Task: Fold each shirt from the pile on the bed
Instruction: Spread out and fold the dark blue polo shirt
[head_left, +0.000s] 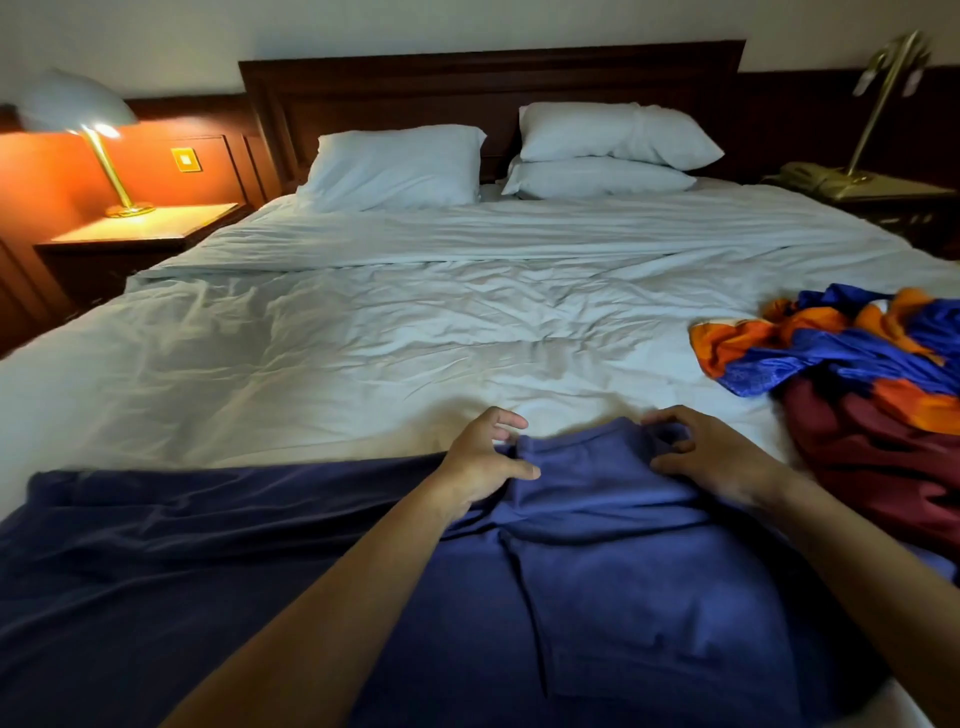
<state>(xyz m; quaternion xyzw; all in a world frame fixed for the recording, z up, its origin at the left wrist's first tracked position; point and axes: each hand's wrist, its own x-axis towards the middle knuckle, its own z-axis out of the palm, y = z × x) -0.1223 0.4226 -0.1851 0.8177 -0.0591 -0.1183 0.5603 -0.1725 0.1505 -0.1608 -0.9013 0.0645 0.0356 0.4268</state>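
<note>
A rumpled white-sheeted bed (415, 338) fills a lamplit room. The dark blue cloth shirt (597, 571) lies spread under the fingers (524, 472). The left hand (485, 460) and right hand (719, 460) pinch its far edge. This looks like laying-out, so a fold likely comes next. The crumpled orange, blue and maroon clothes pile (857, 364) waits right of them.

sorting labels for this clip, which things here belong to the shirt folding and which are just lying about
In the job: blue shirt, gripped at its far edge by the left hand and right hand; pile of shirts; bed.
Just lying about: pillows, lit lamp, unlit lamp, telephone.
</note>
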